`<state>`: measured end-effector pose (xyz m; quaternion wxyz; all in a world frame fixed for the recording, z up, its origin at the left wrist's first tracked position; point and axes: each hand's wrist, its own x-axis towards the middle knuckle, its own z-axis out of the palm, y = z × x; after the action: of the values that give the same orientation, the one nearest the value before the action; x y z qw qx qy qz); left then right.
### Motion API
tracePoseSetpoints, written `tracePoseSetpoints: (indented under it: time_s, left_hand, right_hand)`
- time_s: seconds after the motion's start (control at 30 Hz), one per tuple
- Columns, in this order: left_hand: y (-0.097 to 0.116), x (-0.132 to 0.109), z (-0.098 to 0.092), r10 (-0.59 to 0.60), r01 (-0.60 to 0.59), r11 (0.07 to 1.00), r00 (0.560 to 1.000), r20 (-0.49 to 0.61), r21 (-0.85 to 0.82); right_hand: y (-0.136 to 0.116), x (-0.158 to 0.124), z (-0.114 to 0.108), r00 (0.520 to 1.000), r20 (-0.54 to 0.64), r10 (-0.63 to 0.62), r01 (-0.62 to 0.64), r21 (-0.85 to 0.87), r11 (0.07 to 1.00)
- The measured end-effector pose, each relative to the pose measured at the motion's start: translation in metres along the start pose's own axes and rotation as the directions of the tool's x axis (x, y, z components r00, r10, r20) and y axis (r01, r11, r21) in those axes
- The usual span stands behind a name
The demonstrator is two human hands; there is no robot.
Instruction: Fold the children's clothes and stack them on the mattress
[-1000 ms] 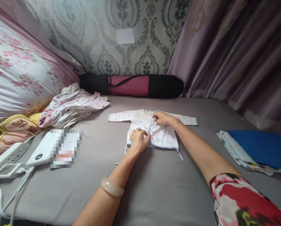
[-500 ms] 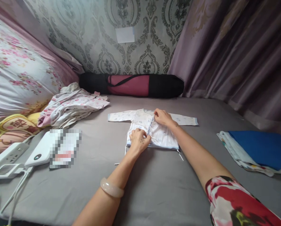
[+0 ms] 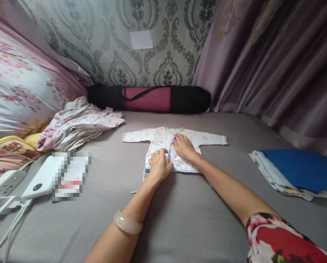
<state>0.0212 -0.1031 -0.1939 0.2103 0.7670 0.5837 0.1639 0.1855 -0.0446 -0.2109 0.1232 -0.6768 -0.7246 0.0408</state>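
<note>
A small white baby shirt (image 3: 158, 137) with blue trim lies on the grey sheet, its sleeves spread to both sides. My left hand (image 3: 160, 164) rests on the lower front of the shirt, fingers bent and apart. My right hand (image 3: 184, 147) lies on the upper middle of the front, below the neckline, its fingers spread on the cloth. Thin ties hang out past the lower left corner.
Crumpled printed clothes (image 3: 81, 126) and a floral pillow (image 3: 21, 87) lie at the left. Nearer are a white power bank (image 3: 44, 179) and a power strip (image 3: 8, 182) with cables. Folded blue cloth (image 3: 303, 170) sits right; a black and red bag (image 3: 149, 98) lies behind.
My right hand has moved from the right side of the neckline down and left onto the shirt's middle, its pinch loosened. My left hand stays on the lower front. The view has shifted slightly.
</note>
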Motion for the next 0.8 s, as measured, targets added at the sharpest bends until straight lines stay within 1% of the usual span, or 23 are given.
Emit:
tracePoseSetpoints:
  time_s: [0.07,0.13,0.2,0.23,0.3,0.4,0.47,0.5,0.6,0.7,0.8]
  left_hand:
    - [0.0,-0.002,0.0,0.048,-0.049,0.999,0.999,0.02,0.025]
    - [0.001,-0.003,0.001,0.08,-0.083,0.993,0.996,0.038,0.079]
    - [0.001,-0.004,0.002,0.084,-0.088,0.99,0.996,0.041,0.113]
    - [0.001,-0.004,0.002,0.078,-0.081,0.99,0.996,0.038,0.115]
    - [0.0,-0.004,0.002,0.059,-0.061,0.994,0.998,0.022,0.092]
    - [-0.002,-0.004,0.002,0.048,-0.048,0.998,0.999,-0.005,0.049]
    - [-0.004,-0.003,0.001,0.055,-0.054,0.997,0.998,-0.005,0.046]
    - [-0.005,-0.002,0.001,0.059,-0.059,0.997,0.998,-0.002,0.049]
    - [-0.007,0.0,0.001,0.055,-0.055,0.997,0.998,0.007,0.045]
    - [-0.007,0.002,0.001,0.031,-0.031,0.999,0.999,0.01,0.033]
    - [-0.007,0.002,-0.001,0.014,-0.014,1.0,1.0,0.014,0.004]
  right_hand:
    - [0.009,-0.006,-0.004,0.991,0.119,-0.066,0.063,0.028,0.998]
    - [0.022,-0.007,-0.008,0.965,0.235,-0.12,0.108,0.063,0.992]
    - [0.035,-0.004,-0.012,0.942,0.292,-0.167,0.147,0.088,0.985]
    - [0.041,-0.001,-0.012,0.941,0.289,-0.176,0.158,0.083,0.984]
    - [0.048,0.003,-0.01,0.964,0.227,-0.142,0.137,0.036,0.99]
    - [0.048,0.008,-0.001,0.994,0.112,-0.001,0.003,-0.024,1.0]
    - [0.045,0.01,0.004,0.994,0.079,0.072,-0.07,-0.034,0.997]
    - [0.043,0.011,0.005,0.993,0.071,0.089,-0.086,-0.04,0.995]
    - [0.04,0.011,0.005,0.995,0.066,0.079,-0.075,-0.063,0.995]
    - [0.037,0.006,0.002,0.995,0.1,0.0,0.005,-0.053,0.999]
    - [0.028,-0.009,-0.001,0.988,0.136,-0.079,0.082,-0.016,0.997]
